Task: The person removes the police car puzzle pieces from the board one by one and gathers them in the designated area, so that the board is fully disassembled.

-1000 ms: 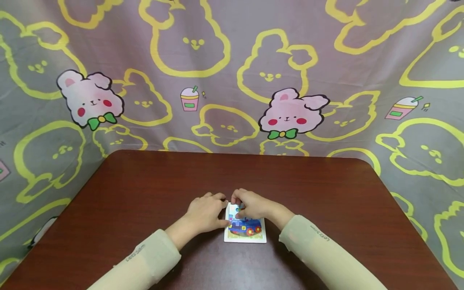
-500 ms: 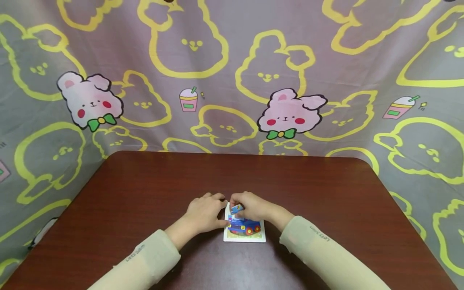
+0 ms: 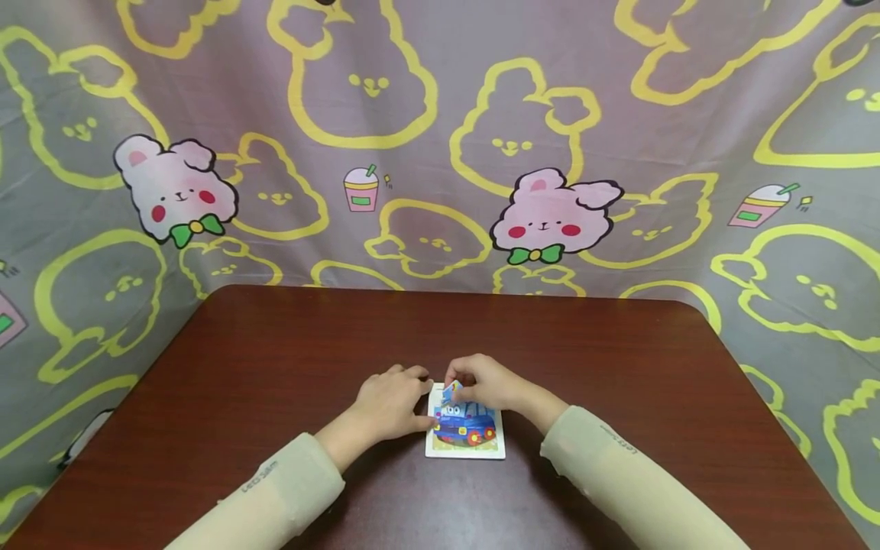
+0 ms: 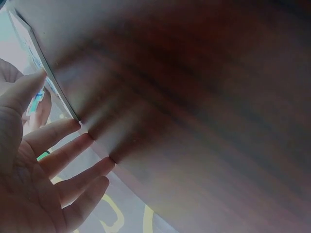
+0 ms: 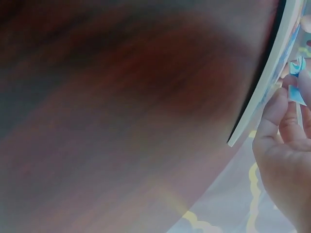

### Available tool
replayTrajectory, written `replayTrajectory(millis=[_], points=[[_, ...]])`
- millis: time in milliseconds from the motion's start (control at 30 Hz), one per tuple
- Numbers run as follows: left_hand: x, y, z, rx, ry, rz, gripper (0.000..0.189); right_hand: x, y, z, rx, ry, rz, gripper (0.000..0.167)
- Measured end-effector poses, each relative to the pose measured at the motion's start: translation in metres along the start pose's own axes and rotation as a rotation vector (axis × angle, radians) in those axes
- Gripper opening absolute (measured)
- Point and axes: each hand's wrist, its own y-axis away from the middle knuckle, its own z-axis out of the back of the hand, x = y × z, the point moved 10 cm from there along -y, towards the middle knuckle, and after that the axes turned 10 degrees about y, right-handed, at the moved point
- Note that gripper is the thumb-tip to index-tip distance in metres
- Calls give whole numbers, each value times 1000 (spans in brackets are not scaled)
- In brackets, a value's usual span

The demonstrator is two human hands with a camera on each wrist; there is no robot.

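Note:
A white-framed jigsaw puzzle [image 3: 470, 452] with a blue cartoon car lies flat on the table in the head view. My right hand [image 3: 490, 383] pinches a light-blue puzzle piece [image 3: 452, 390] between thumb and fingers, tilted over the puzzle's upper left part. The right wrist view catches this piece [image 5: 295, 94] at its right edge. On the puzzle's left side, my left hand [image 3: 388, 405] rests with thumb and index fingertip at the frame. Its fingers [image 4: 68, 155] spread loosely in the left wrist view, with the thumb against the frame's edge.
Dark red-brown tabletop [image 3: 309, 336] surrounds the puzzle on every side. A grey curtain [image 3: 426, 99] printed with yellow outlines and pink rabbits hangs behind the table and along both its sides.
My right hand has tipped the piece up out of the puzzle and lifted it slightly away from me, uncovering the car's eyes. My left hand has stayed in place.

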Motion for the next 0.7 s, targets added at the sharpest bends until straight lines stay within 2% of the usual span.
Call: replayTrajectory(millis=[300, 500, 700], points=[[0, 0, 1, 2, -9, 2, 62, -6, 5, 14, -91, -106, -21, 21], [-2, 0, 2, -12, -18, -8, 60, -10, 15, 28, -117, -164, -7, 19], [-2, 0, 1, -9, -3, 1, 61, -20, 28, 43, -134, -168, -29, 17]])
